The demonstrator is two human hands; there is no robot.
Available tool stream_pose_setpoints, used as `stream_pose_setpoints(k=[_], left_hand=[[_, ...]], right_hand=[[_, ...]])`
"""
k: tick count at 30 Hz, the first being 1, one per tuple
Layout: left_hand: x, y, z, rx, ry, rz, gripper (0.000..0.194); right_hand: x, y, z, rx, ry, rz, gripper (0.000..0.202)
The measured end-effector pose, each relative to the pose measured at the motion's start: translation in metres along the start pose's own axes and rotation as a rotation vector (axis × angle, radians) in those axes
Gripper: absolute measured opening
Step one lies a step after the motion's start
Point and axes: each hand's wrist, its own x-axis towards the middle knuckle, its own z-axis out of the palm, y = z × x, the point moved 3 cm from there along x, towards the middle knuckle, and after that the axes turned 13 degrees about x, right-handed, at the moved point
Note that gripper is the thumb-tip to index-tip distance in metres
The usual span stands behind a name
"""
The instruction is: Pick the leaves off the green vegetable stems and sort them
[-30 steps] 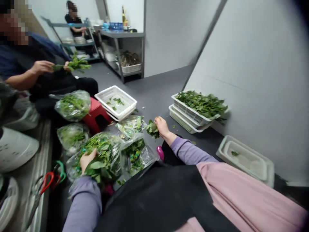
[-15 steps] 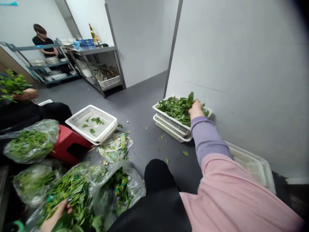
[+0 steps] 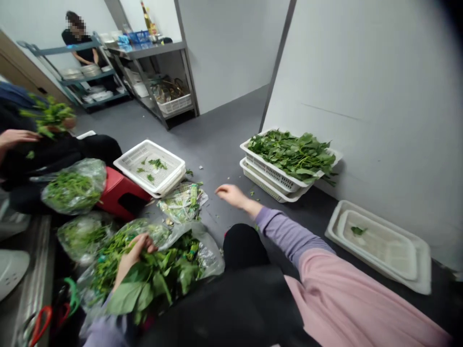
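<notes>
One leafy bunch (image 3: 157,283) was gripped by the nearer left hand (image 3: 137,249), at seven o'clock from the right.
Its long axis was unclear among drooping leaves; the right hand (image 3: 233,195), loosely curled, looked empty. Four clear bags (image 3: 213,258) surrounded the left; one heaped basket (image 3: 269,171) stood at the right hand's two o'clock.

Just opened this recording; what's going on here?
The person's left hand holds a bunch of broad-leaved green stems by an open clear plastic bag of greens. The right hand, nothing visible in it, is over the grey floor. Beyond it, a white perforated plastic basket is heaped with green leaves. At the left, a co-worker's hands are at light-green leafy sprigs.
</notes>
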Motion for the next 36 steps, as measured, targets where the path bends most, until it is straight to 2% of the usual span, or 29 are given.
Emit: stream_pose_setpoints(k=[2,3,4,5,7,11,16,18,21,26,29,31,33,36], left_hand=[[-0.010,0.000,0.010,-0.127,-0.095,0.012,0.027],[-0.014,-0.001,0.012,-0.131,-0.120,0.032,0.027],[-0.018,-0.003,0.009,-0.137,-0.090,0.070,0.029],[-0.021,-0.006,0.005,-0.130,-0.070,0.088,0.030],[-0.024,-0.017,-0.009,-0.150,-0.036,0.077,0.035],[-0.029,-0.044,-0.046,-0.338,-0.032,0.074,0.041],[-0.043,-0.066,-0.081,-0.523,-0.020,0.108,0.038],[-0.048,-0.070,-0.090,-0.588,-0.033,0.125,0.037],[-0.052,-0.070,-0.103,-0.617,-0.069,0.167,0.037],[-0.054,-0.071,-0.125,-0.570,-0.027,0.208,0.040],[-0.053,-0.073,-0.138,-0.378,0.041,0.230,0.038],[-0.052,-0.075,-0.146,-0.182,0.079,0.233,0.035],[-0.050,-0.077,-0.150,-0.035,0.069,0.198,0.032],[-0.052,-0.076,-0.152,0.010,0.028,0.169,0.031]], right_hand=[[-0.023,0.007,0.090,0.059,-0.332,-0.015,0.011],[-0.038,0.008,0.128,0.100,-0.492,-0.021,0.016],[-0.053,0.008,0.160,0.140,-0.612,-0.018,0.021],[-0.067,0.007,0.183,0.169,-0.674,-0.003,0.026],[-0.088,0.006,0.211,0.175,-0.657,0.052,0.032],[-0.107,0.002,0.233,0.077,-0.577,0.089,0.032],[-0.134,-0.018,0.258,-0.224,-0.488,-0.274,0.024],[-0.144,-0.024,0.272,-0.291,-0.498,-0.324,0.016],[-0.146,-0.025,0.287,-0.231,-0.470,-0.234,0.011],[-0.136,-0.016,0.296,0.242,-0.424,0.223,0.023],[-0.133,-0.018,0.297,0.394,-0.447,0.417,0.031],[-0.129,-0.023,0.295,0.443,-0.461,0.413,0.032],[-0.124,-0.028,0.290,0.459,-0.452,0.354,0.030],[-0.116,-0.032,0.281,0.418,-0.471,0.304,0.026]])
